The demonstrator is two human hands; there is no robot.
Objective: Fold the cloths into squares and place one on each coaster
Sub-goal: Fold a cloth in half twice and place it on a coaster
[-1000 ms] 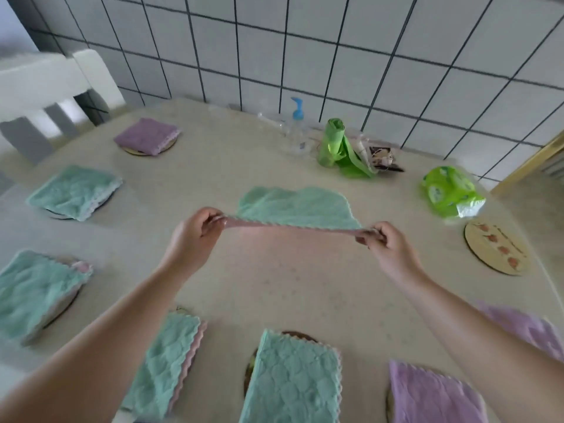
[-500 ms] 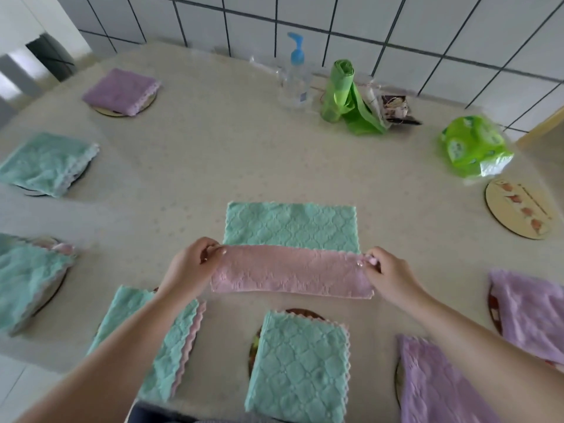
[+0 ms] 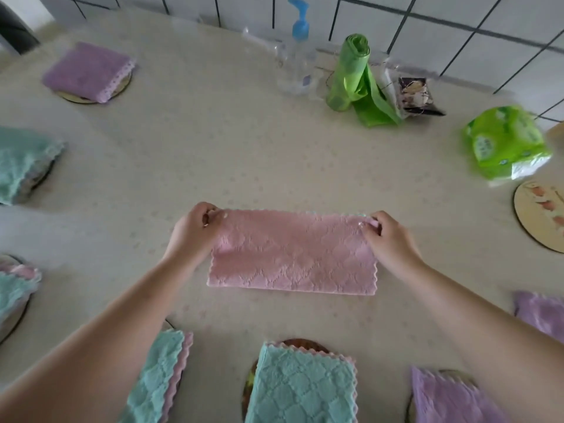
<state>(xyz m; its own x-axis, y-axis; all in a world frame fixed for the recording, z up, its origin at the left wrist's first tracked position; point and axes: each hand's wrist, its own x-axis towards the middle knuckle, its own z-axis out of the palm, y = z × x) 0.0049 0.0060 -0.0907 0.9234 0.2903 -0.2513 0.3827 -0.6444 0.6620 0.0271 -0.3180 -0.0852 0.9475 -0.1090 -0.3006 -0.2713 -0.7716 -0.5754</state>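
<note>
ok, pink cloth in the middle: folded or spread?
Folded once: the pink textured cloth lies as a long rectangle, not yet square, both hands pinching its far corners.

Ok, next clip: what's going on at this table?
A person is folding a pink cloth on the table. The left hand and right hand each pinch a far corner; the cloth lies flat as a long rectangle, folded in half but not yet square. Several coasters around the table edge already carry folded teal or purple cloths, such as the teal one nearest the camera. One bare coaster at the right has no cloth on it.
</note>
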